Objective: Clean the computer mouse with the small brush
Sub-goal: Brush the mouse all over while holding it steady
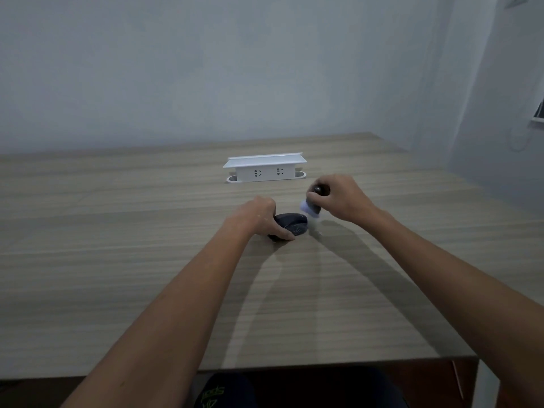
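Note:
A dark computer mouse lies on the wooden table near its middle. My left hand grips the mouse from its left side, thumb along the near edge. My right hand holds a small brush with a dark round handle and pale bristles. The bristles point down and left, just above the mouse's right end; the blur hides whether they touch it.
A white raised socket box with two outlets stands on the table behind the hands. A grey wall rises beyond the far edge. The table's near edge runs just above my lap.

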